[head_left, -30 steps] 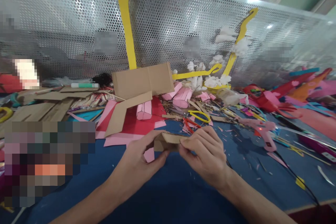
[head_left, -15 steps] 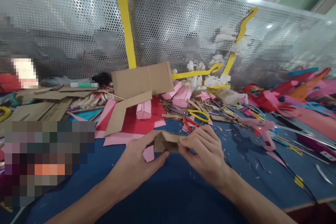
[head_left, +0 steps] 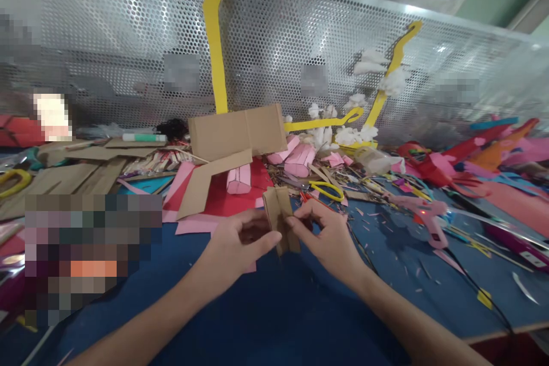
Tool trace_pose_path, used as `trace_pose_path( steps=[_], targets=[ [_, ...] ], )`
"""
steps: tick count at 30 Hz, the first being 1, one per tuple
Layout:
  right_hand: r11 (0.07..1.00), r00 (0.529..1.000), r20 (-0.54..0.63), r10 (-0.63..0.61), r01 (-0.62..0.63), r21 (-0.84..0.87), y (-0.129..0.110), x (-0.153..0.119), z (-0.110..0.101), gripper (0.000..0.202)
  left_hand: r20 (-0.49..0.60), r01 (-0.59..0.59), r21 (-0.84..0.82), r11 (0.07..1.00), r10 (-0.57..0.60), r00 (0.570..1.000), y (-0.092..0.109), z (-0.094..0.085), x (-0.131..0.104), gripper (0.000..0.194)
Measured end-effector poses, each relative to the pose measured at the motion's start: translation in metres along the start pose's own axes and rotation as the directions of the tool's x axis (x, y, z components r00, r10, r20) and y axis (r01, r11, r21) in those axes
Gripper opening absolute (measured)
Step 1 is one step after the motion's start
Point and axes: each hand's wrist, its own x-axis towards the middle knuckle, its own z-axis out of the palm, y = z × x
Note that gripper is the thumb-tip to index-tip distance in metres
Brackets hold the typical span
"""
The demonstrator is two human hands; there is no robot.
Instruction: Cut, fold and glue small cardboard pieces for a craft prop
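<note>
A small folded piece of brown cardboard [head_left: 278, 206] stands roughly upright between my hands, above the blue tabletop [head_left: 274, 320]. My left hand [head_left: 235, 243] grips its left side, thumb across the near face and fingers partly hidden behind. At its right edge, my right hand [head_left: 330, 234] pinches it between thumb and fingers. A bit of pink paper [head_left: 251, 267] shows under my left hand; whether that hand holds it, I cannot tell. Behind the hands, a small pink paper box [head_left: 239, 179] rests on red paper [head_left: 259, 177] beside a bent cardboard strip [head_left: 199, 194].
On the right lies a pink hot glue gun [head_left: 422, 211] with its light on and a black cord. Yellow-handled scissors [head_left: 328, 190] lie among scraps ahead. A cardboard box [head_left: 238, 131] stands before the perforated metal panel [head_left: 266, 28]. Cardboard pieces [head_left: 64, 183] are stacked left.
The cardboard piece has turned from lying crosswise to standing upright between my hands. My right hand has shifted slightly left, and the view has moved a little.
</note>
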Motion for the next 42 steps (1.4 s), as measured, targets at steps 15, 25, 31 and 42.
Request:
trace_pose_path(
  steps=[15, 25, 31, 42],
  targets=[
    [0.996, 0.994, 0.102, 0.040, -0.031, -0.089, 0.003, 0.003, 0.002, 0.034, -0.064, 0.105, 0.008, 0.994, -0.105, 0.992, -0.012, -0.010, 0.005, 0.037],
    [0.983, 0.989, 0.130, -0.077, 0.098, -0.159, 0.002, 0.001, 0.003, 0.017, -0.102, 0.090, 0.041, 0.995, -0.086, 0.991, -0.023, -0.013, 0.009, 0.040],
    [0.986, 0.985, 0.172, -0.020, 0.048, -0.158, 0.002, 0.000, 0.003, 0.026, -0.077, 0.059, 0.065, 0.996, -0.054, 0.996, -0.019, -0.013, 0.008, 0.036],
    [0.990, 0.984, 0.174, -0.034, 0.058, -0.132, 0.000, 0.001, 0.003, 0.025, -0.063, 0.020, 0.144, 0.989, -0.011, 0.998, -0.007, -0.010, 0.006, 0.029]
  ],
)
